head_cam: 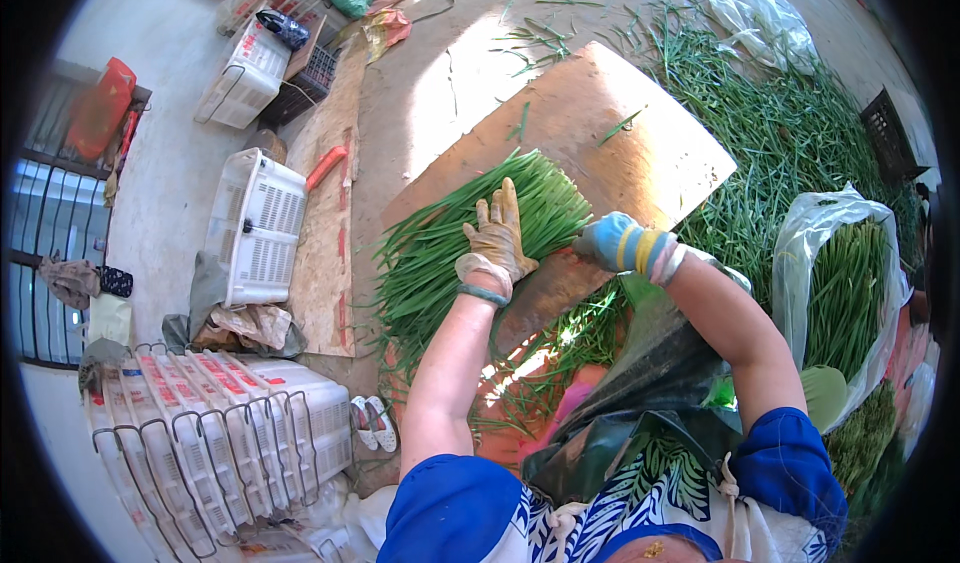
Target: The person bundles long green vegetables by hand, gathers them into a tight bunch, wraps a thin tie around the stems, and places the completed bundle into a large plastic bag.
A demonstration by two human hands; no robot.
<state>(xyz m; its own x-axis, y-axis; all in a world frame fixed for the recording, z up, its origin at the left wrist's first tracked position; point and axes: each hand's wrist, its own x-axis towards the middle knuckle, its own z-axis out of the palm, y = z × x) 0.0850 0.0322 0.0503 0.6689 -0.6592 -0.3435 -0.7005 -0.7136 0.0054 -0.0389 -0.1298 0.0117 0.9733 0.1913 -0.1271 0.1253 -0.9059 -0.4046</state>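
A thick bundle of long green stalks, probably garlic chives [420, 255], lies across a wooden board [600, 113], its pale ends toward the right. My left hand [496, 237], in a tan-stained glove, rests flat on top of the bundle with its fingers extended. At the pale ends is my right hand [619, 242], in a blue and yellow striped knit glove with its fingers curled. A bit of red shows beside those curled fingers, but whether they grip anything is hidden. A few loose green pieces [622, 126] are scattered on the board.
Cut green leaves [765, 113] are heaped right of the board. A clear plastic bag [795, 263] of upright green stalks [844, 300] stands at my right. White plastic crates [225, 428] are stacked at lower left, and another white crate [262, 225] stands above them.
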